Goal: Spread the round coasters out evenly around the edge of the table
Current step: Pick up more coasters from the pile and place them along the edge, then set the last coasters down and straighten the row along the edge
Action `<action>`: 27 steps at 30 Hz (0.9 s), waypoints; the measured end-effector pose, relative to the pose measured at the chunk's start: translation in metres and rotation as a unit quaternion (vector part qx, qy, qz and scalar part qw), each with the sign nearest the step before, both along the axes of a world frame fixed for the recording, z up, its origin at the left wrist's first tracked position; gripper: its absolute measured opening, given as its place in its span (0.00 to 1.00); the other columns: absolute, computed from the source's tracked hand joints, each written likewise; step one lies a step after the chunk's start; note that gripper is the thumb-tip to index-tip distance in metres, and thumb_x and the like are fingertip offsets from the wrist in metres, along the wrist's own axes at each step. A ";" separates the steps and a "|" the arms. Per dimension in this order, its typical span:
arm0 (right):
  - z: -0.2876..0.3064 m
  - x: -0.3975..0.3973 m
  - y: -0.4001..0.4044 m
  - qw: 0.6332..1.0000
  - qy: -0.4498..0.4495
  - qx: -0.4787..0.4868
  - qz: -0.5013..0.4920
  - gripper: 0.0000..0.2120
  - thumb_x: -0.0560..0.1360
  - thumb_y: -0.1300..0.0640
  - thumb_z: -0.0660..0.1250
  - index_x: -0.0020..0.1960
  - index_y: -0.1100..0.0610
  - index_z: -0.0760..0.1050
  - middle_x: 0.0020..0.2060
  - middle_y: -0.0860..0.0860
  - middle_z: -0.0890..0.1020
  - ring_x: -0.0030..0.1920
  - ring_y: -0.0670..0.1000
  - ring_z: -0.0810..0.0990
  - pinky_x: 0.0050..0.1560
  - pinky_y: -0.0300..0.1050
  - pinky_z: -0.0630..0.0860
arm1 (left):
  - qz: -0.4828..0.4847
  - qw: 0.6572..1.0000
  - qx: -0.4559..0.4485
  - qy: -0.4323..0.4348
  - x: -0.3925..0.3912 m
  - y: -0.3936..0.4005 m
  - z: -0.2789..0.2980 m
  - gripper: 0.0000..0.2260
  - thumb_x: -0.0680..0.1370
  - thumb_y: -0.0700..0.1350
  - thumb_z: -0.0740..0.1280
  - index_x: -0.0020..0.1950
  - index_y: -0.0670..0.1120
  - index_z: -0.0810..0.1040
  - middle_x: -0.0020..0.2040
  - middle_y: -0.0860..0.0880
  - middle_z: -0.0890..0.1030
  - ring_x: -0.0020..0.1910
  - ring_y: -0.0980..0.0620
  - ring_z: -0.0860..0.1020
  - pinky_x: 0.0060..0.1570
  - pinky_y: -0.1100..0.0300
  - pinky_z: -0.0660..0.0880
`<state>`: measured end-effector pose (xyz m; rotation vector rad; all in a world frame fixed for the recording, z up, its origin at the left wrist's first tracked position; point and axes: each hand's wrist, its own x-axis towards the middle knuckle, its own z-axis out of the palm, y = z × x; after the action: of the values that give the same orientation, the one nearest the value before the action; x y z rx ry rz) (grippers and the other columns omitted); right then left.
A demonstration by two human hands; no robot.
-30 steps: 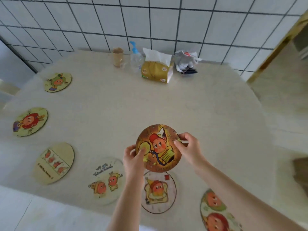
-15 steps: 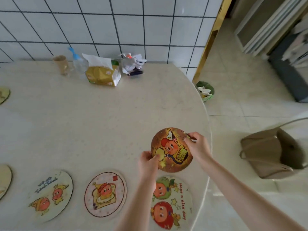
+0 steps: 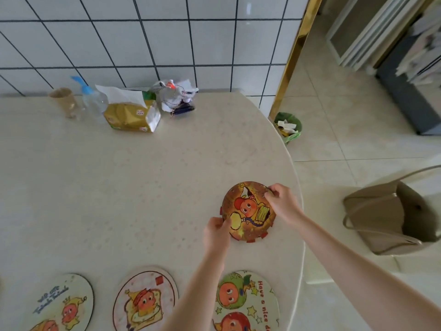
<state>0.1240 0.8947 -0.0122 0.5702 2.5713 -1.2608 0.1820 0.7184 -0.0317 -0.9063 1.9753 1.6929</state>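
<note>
Both my hands hold a stack of round coasters; the top orange-brown coaster (image 3: 248, 209) shows a cartoon figure, and red-edged ones peek out beneath it. My left hand (image 3: 216, 231) pinches its lower left rim and my right hand (image 3: 282, 201) grips its upper right rim, just above the table (image 3: 119, 187) near its right edge. Three coasters lie along the near edge: a white one (image 3: 62, 304) at left, a red-ringed one (image 3: 145, 299) in the middle, and a green "Have a nice day" one (image 3: 248, 299) partly under my left forearm.
Against the tiled wall stand a brown cup (image 3: 63, 101), a spray bottle (image 3: 91, 101), a yellow tissue pack (image 3: 131, 113) and a crumpled plastic bag (image 3: 175, 96). A green bin (image 3: 287, 126) and a beige handbag (image 3: 391, 216) are on the floor to the right.
My view swung right, so the left-side coasters left the frame. Both hands carried the coaster stack rightward and farther out, toward the table's right edge.
</note>
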 end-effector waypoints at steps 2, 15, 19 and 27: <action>0.005 -0.004 0.006 1.000 0.001 -0.008 0.012 0.02 0.76 0.57 0.65 0.45 0.53 0.76 0.37 0.47 0.80 0.39 0.48 0.79 0.34 0.41 0.74 | 0.018 0.999 0.028 0.001 -0.007 -0.003 0.001 0.04 0.78 0.45 0.65 0.48 0.45 0.76 0.47 0.44 0.82 0.47 0.44 0.81 0.50 0.44 0.80; 0.033 -0.095 0.021 0.949 -0.043 -0.279 -0.142 0.06 0.76 0.62 0.63 0.52 0.54 0.73 0.44 0.55 0.82 0.40 0.52 0.84 0.32 0.46 0.81 | 0.045 0.992 0.090 0.079 -0.184 0.002 0.047 0.18 0.72 0.35 0.68 0.60 0.46 0.76 0.50 0.44 0.82 0.45 0.47 0.82 0.44 0.52 0.80; 0.029 -0.141 0.027 0.938 -0.065 -0.304 -0.154 0.08 0.77 0.64 0.62 0.54 0.56 0.70 0.42 0.55 0.81 0.39 0.52 0.84 0.31 0.48 0.82 | 0.022 0.993 -0.013 0.117 -0.235 0.016 0.043 0.17 0.73 0.33 0.64 0.60 0.44 0.76 0.56 0.42 0.80 0.53 0.44 0.79 0.54 0.48 0.79; -0.011 -0.204 0.027 0.934 -0.107 -0.318 -0.127 0.07 0.76 0.69 0.62 0.53 0.62 0.73 0.45 0.60 0.83 0.41 0.58 0.86 0.38 0.55 0.84 | 0.035 0.984 -0.106 0.139 -0.299 0.015 0.000 0.17 0.73 0.31 0.64 0.61 0.40 0.78 0.54 0.42 0.81 0.47 0.50 0.78 0.44 0.62 0.73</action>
<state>-0.0802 0.9217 -0.0236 0.8457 1.7976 -1.8749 -0.1169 0.7329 -0.0321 -0.8553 2.3694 1.7523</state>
